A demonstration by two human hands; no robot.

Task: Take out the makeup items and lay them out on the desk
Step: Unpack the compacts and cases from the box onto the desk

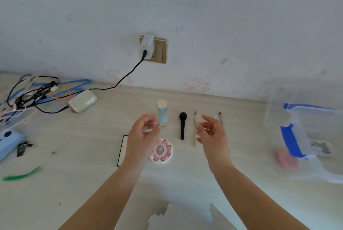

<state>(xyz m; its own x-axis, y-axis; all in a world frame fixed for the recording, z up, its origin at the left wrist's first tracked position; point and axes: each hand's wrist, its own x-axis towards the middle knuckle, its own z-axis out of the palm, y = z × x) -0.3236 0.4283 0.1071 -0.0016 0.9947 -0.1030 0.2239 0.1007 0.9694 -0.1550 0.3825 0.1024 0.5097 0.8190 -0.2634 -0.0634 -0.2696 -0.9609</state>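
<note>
— Pale wood-grain desk (74, 183) runs up to a white wall (204, 16) with faint pink cartoon-cat prints; what sits on that wall?

— One brass socket plate (161, 51) with a white charger (147, 44) plugged in, and a black cable (128, 75) dropping from it to the desk

— And the left side of the desk?

— Tangle of cords (31, 94) over blue hangers (78, 83), a white power brick (82, 100), a light blue power strip (9, 142) at the edge, and a green smear-like shape (22, 175), too blurred to name

— Where are the makeup items?

— Laid out mid-desk: a clear bottle (162, 112) stands upright, a black brush (183, 124) lies just right of it, then two thin brushes (194, 129), one partly behind the right hand. Round pink compact (161, 150) lies nearer, and a black-edged palette (123, 150) shows beside the left wrist

— The hands?

— Left hand (143, 133) hovers above the desk with fingers loosely curled; something pale may sit between them, but blur leaves me unable to tell. Right hand (211, 133) is also raised, fingers relaxed and spread, gripping nothing

— And on the right?

— Clear box (274, 111) with blue clips against the wall, a clear pouch (315, 155) with blue trim in front of it, and a pink round item (286, 159) showing through, blurred
</note>
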